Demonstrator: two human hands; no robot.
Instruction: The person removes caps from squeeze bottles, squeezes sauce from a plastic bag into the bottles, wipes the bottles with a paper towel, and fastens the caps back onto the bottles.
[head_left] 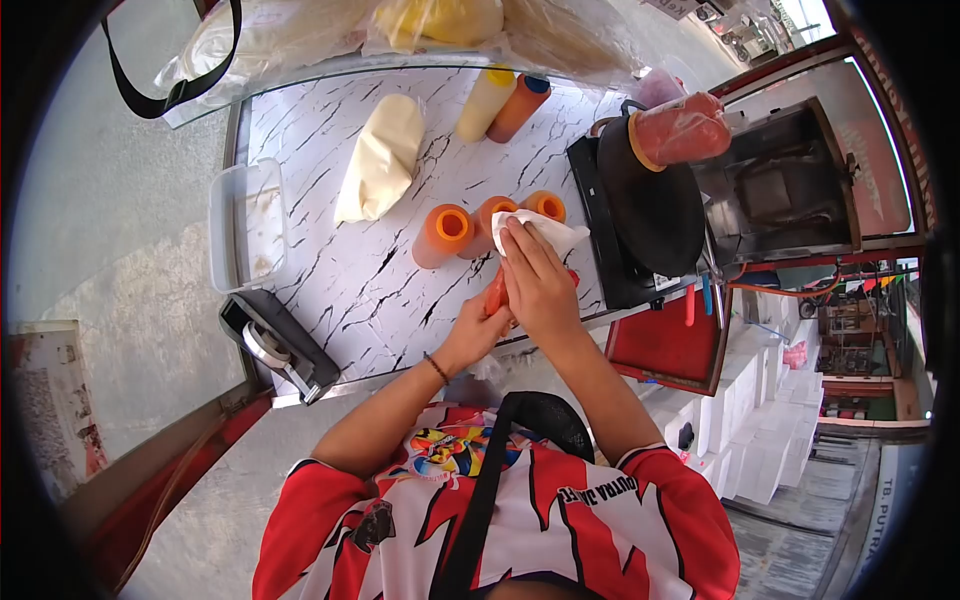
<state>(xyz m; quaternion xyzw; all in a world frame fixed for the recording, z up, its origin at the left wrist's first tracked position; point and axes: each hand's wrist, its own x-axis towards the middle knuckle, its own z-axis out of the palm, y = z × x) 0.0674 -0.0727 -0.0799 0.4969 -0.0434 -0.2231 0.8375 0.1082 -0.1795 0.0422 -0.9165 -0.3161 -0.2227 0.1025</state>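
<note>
My left hand [478, 333] is closed around a glossy orange-red thing [496, 292], perhaps a sauce packet or bottle, mostly covered by my hands. Over its top lies my right hand [540, 285], fingers together and holding a crumpled white tissue [565, 236]. Just beyond my hands stand three orange sauce bottles with their tops off: the left bottle [437, 250], the middle bottle [484, 232], partly behind the tissue, and the right bottle [546, 204]. A cream-coloured filled plastic bag [383, 155] lies farther back on the marbled table [320, 220].
A pale bottle [478, 112] and a blue-capped orange bottle [515, 112] stand at the back. On the right, a red-filled bag [685, 130] rests by a black pan [650, 205] on a stove. A clear tub [248, 225] and a black case [278, 345] sit left.
</note>
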